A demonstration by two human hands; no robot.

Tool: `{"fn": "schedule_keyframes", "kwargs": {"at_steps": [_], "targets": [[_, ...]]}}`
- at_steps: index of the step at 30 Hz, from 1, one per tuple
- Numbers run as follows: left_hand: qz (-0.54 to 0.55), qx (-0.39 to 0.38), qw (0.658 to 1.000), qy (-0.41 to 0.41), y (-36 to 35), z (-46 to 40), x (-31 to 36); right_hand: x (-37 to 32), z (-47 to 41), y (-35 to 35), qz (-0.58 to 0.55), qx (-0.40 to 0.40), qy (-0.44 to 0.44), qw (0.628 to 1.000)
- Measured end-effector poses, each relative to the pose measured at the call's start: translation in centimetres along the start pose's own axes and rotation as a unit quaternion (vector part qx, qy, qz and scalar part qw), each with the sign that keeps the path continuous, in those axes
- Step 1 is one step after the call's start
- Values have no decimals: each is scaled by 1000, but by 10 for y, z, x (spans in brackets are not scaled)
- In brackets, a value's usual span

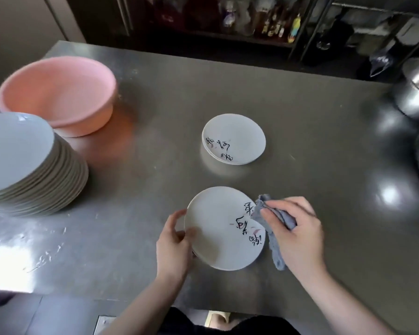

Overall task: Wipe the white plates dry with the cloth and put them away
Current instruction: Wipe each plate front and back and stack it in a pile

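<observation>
Grey cloth (273,228) bunched in the right hand (298,235) pressed the round white inscribed plate's (218,228) right rim; left hand (174,247) gripped its left edge, near the bench's (324,165) front.

The left hand (173,247) gripped a white plate (218,228); the right hand (298,230) pressed a grey cloth (273,228) on its rim.

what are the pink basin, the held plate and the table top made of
Pink basin: likely plastic, matte, uniformly coloured. Held plate: glazed ceramic or melamine, smooth white with black brush lettering; cannot tell which. Table top: probably stainless steel, grey with blurred reflections.
</observation>
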State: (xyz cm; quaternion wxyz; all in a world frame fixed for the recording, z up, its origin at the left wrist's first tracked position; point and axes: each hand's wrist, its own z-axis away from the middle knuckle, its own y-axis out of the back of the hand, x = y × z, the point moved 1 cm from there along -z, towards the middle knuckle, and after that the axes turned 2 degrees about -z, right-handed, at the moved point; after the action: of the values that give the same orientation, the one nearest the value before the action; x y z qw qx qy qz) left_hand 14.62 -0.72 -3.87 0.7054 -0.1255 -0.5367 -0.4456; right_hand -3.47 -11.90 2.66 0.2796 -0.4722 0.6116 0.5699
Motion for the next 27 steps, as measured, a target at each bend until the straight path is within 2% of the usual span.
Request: {"fn": "schedule_keyframes", "kwargs": {"at_steps": [4,6,8,11,15,17,20,24,27], "targets": [[-124,2,992,-39,-2,4,1,26,12,-24,42,-105,4,994],[-196,2,980,-37,4,-5,2,34,18,-38,94,-148,33,984],[-221,-2,974,-38,9,-14,5,37,21,-49,145,-186,74,969],[-229,-5,971,-65,11,-23,11,38,27,-55,228,-214,111,943],[-218,-13,973,-69,9,-33,13,37,8,-63,273,-203,58,939],[-212,-12,975,-70,9,-35,12,35,-9,-82,260,-217,46,940],[-197,-11,978,-69,9,-36,10,20,-8,-104,205,-284,92,932],[-186,-7,981,-61,9,-37,8,23,20,-75,177,-386,132,896],[-193,-11,979,-68,9,-40,9,38,17,-37,189,-362,90,908]]}}
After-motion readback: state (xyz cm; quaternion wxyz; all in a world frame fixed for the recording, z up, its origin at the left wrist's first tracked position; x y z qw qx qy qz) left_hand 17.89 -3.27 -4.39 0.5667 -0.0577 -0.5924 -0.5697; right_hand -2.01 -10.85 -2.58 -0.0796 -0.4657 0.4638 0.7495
